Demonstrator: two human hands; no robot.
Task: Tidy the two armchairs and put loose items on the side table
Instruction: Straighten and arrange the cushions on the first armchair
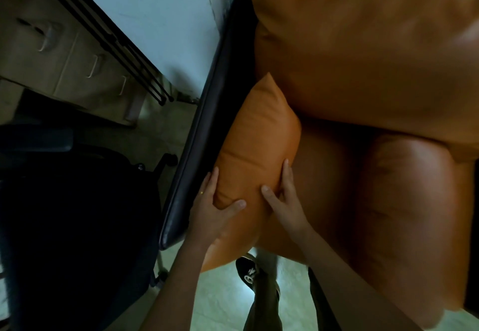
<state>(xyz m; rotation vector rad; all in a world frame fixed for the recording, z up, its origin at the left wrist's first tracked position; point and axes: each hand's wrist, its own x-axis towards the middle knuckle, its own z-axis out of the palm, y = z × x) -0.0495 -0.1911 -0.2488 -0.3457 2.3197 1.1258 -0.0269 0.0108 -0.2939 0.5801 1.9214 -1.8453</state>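
An orange leather armchair fills the right of the head view, with a large back cushion (363, 53) and a seat cushion (394, 201). A smaller orange side cushion (259, 144) stands on edge between the seat and the chair's dark left armrest (197, 133). My left hand (215, 206) grips the cushion's near left side, thumb pressed across its face. My right hand (287, 201) holds the cushion's right side, fingers along its edge and thumb on its face.
A dark office chair (64, 201) stands close on the left of the armchair. Beige drawers (64, 53) and black thin table legs (145, 76) are at the upper left, by a pale wall. My shoe (248, 271) stands on the pale tiled floor below.
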